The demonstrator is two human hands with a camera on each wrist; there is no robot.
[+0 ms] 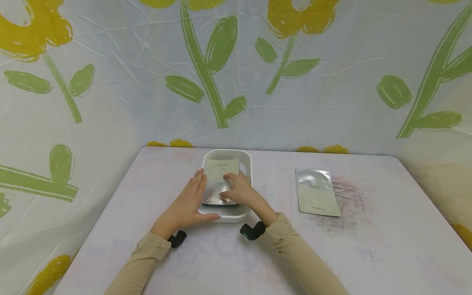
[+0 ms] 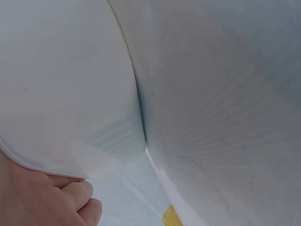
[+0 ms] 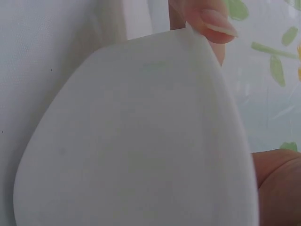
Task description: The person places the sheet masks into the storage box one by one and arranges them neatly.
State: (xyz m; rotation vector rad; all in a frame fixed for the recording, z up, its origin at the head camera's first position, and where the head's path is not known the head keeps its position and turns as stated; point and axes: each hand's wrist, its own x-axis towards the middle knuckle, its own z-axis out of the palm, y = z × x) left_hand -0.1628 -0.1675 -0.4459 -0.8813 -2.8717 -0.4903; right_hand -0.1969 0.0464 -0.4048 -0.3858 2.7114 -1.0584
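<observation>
In the head view, a white plastic tray [image 1: 248,159] holds a silver and off-white foil face mask packet [image 1: 213,174]. A thin blue edge shows along that packet's right side. My left hand [image 1: 186,205] lies along the tray's left rim with straight fingers, its thumb stretched along the front rim. My right hand [image 1: 241,190] reaches over the tray's right side, fingers spread and touching the packet's face. From the left wrist, fingertips [image 2: 80,193] show against the tray's rim [image 2: 42,169]. The right wrist view has a fingertip [image 3: 218,23] at the rim of the tray wall [image 3: 141,132].
Another face mask packet [image 1: 318,192], printed PMPM, lies flat on the table [image 1: 387,229] to the right of the tray. A dark smudge [image 1: 346,205] marks the tabletop beside it. Flower-printed cloth [image 1: 147,61] hangs behind and at both sides.
</observation>
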